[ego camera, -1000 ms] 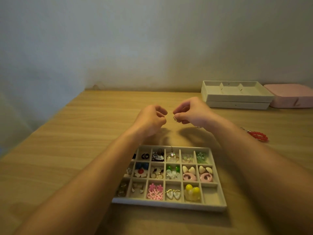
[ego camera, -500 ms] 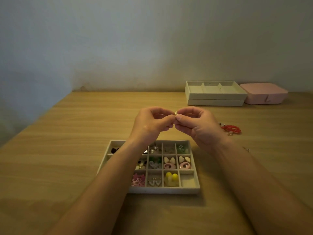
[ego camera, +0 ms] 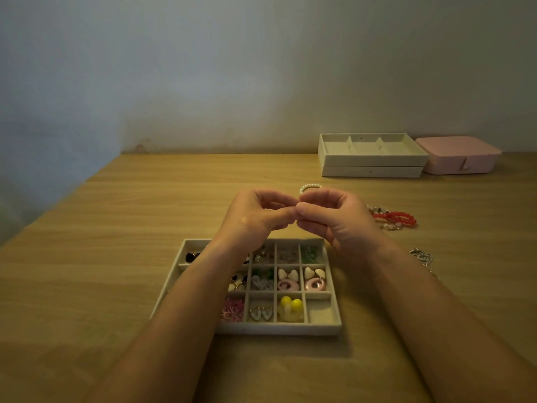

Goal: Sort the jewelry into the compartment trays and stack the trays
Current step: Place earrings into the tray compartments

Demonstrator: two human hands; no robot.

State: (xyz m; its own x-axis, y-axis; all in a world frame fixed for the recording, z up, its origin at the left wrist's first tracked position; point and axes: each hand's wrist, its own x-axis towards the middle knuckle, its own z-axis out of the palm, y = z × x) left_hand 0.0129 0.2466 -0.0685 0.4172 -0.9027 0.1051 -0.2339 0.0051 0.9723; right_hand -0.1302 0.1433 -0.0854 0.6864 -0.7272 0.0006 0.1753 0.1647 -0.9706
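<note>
A beige compartment tray (ego camera: 325,330) lies on the table in front of me, most cells filled with earrings; its front right cell holds nothing. Above its far edge, my left hand (ego camera: 255,216) and my right hand (ego camera: 328,216) meet fingertip to fingertip, pinching a very small piece of jewelry that the fingers hide. A white bead bracelet (ego camera: 309,187) peeks out behind my right hand. A red bead bracelet (ego camera: 398,218) lies to the right. Two stacked beige trays (ego camera: 372,164) sit at the back right.
A pink closed box (ego camera: 459,155) stands beside the stacked trays at the back right. A silver chain (ego camera: 421,257) lies right of my right forearm. The wooden table (ego camera: 116,257) runs back to the wall; its left edge is in view.
My hands came together from slightly apart and now both pinch the small piece. The view pulled back, so the tray looks smaller and the bracelets on the right show.
</note>
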